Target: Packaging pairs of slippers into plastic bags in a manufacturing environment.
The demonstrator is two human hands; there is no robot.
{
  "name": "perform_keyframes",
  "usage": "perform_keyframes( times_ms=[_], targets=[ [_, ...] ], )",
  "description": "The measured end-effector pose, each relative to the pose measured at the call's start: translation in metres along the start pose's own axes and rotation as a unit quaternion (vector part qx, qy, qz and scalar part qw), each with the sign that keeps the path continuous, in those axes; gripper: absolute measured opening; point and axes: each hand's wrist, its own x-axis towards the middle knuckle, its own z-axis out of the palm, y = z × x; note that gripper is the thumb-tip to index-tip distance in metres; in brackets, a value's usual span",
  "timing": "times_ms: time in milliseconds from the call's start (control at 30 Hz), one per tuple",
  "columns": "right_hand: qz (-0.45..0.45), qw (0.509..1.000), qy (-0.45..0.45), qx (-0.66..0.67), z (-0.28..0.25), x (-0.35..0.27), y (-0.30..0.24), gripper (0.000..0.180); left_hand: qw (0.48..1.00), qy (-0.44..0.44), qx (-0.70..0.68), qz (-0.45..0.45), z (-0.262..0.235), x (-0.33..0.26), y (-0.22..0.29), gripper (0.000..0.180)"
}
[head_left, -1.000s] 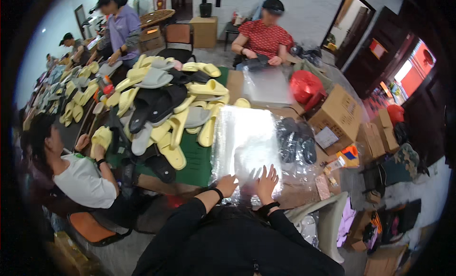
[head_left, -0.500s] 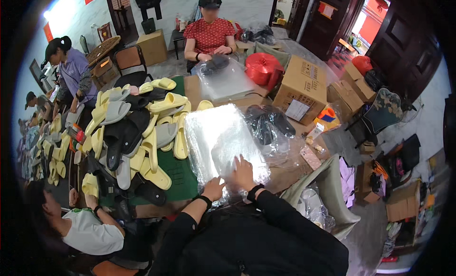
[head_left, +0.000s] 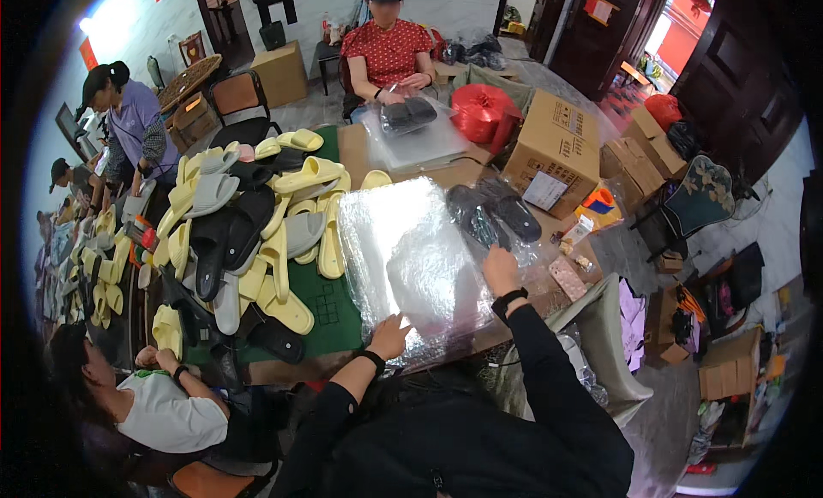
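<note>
My left hand (head_left: 388, 338) rests on the near edge of a stack of clear plastic bags (head_left: 403, 232), fingers stretched out and apart. To its right, my right hand (head_left: 500, 272) is at the near end of a pair of dark slippers (head_left: 513, 217) with clear plastic around them. Its fingers are curled together there, and what lies in them is hidden. Left of the stack, yellow, grey and black slippers (head_left: 225, 228) lie in a big heap on a green mat (head_left: 321, 308).
Across the table a person in red (head_left: 390, 57) handles dark slippers in plastic beside a red twine roll (head_left: 484, 112). A cardboard box (head_left: 553, 151), an orange tape roll (head_left: 600, 198) and a pink phone (head_left: 567, 279) lie at right. Another person in white (head_left: 171, 412) sits at left.
My right hand has moved off the plastic bags, to the right and away from me, up to the dark slippers. My left hand stays on the stack's near edge.
</note>
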Motion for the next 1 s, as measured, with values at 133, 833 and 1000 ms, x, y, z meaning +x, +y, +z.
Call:
perform_keyframes(
  times_ms=[133,833,1000],
  targets=[
    [0.027,0.999,-0.032,0.018,-0.022,-0.028,-0.010,0.022,1.000,-0.004,-0.005,0.001,0.000,0.004,0.003,0.044],
    [0.337,0.769,-0.178,0.512,0.073,0.041,0.143,0.063,0.977,0.123,0.069,-0.158,-0.016,0.000,0.044,0.039],
    [0.335,0.622,-0.264,0.656,0.069,0.038,0.142,0.050,0.982,0.096,0.076,-0.145,-0.003,0.003,0.034,0.043]
  ],
)
